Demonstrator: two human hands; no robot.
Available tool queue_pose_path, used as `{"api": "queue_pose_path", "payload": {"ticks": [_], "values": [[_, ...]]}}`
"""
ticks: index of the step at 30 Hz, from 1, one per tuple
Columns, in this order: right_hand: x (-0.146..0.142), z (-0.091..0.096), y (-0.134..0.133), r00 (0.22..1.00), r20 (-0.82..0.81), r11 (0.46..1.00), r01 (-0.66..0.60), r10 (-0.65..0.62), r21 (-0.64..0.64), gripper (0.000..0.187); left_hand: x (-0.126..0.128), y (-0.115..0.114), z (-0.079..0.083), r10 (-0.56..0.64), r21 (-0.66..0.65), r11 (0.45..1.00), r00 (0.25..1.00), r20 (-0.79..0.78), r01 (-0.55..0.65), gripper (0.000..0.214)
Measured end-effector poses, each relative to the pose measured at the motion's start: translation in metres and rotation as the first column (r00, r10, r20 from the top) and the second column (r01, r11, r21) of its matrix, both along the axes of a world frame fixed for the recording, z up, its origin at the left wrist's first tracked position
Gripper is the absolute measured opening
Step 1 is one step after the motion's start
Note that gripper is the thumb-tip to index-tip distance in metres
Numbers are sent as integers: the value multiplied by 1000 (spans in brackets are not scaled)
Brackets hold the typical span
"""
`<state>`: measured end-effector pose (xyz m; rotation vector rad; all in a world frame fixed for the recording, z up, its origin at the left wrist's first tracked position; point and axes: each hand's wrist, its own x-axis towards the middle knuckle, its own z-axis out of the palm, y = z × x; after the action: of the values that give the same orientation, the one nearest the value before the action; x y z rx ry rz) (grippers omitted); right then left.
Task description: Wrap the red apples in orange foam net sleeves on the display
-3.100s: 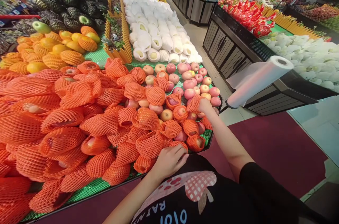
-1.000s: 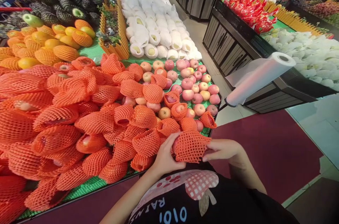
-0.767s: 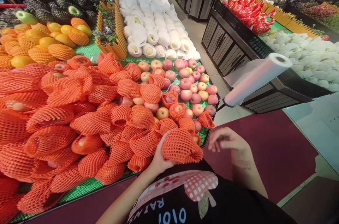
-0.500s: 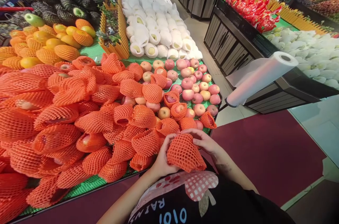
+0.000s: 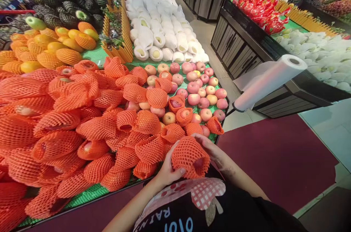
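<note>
From my feed, the left hand [image 5: 167,168] and the right hand [image 5: 212,149] are both closed around 1 orange foam-net sleeve [image 5: 188,155], held just over the near right corner of the green mesh-lined display tray [image 5: 87,195]. The left hand cups it from the near left, thumb pressed on its near face, while the other 4 fingers are hidden behind the net. The right hand wraps the far right side, fingers curled over the top and the palm mostly covered by the sleeve. Through the sleeve's open end I see a patch of reddish skin [image 5: 199,162], but I cannot tell what fruit it is. Most of the tray lies under a heap of orange net sleeves [image 5: 68,122]; many look filled, though what is inside is rarely visible, and the heap runs off the picture at the tray's left. On the tray's far right part sit loose pink-red apples [image 5: 194,98], bare on the mesh. Beyond the tray's far edge lie white foam-netted fruits [image 5: 161,31]. To the tray's right, a roll of clear plastic bags [image 5: 270,82] sticks out, its mount hard to make out. Below the tray's near edge, the person's black printed T-shirt [image 5: 208,210] is cut off by the frame.
</note>
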<state>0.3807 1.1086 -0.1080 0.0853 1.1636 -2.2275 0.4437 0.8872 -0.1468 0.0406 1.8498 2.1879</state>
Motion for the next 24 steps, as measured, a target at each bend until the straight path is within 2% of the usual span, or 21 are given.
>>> {"api": "queue_pose_path", "payload": {"ticks": [2,4,8,15,18,21,24], "values": [[5,-2,2,999,-8,998,-34,34,-61,85,-3,5,3,70,-8,998,995,67,-70,92],[6,-7,6,996,-39,995,-77,75,-58,95,-7,9,6,113,-12,994,987,112,-113,89],[-1,-16,11,995,-73,997,-68,71,44,82,-16,14,11,125,-21,992,986,108,-123,80],[-5,-11,0,998,-66,999,12,-8,50,69,-24,15,18,138,-141,981,990,1,-136,75],[-6,-11,-4,995,-34,992,96,-93,85,61,-28,17,23,148,-179,971,986,-71,-159,60],[-8,-12,-4,986,-20,977,168,-167,132,59,-33,18,27,242,-142,956,965,-101,-255,41],[-8,-11,-2,980,-11,966,198,-200,168,59,-34,18,28,292,1,956,956,14,-292,41]]}}
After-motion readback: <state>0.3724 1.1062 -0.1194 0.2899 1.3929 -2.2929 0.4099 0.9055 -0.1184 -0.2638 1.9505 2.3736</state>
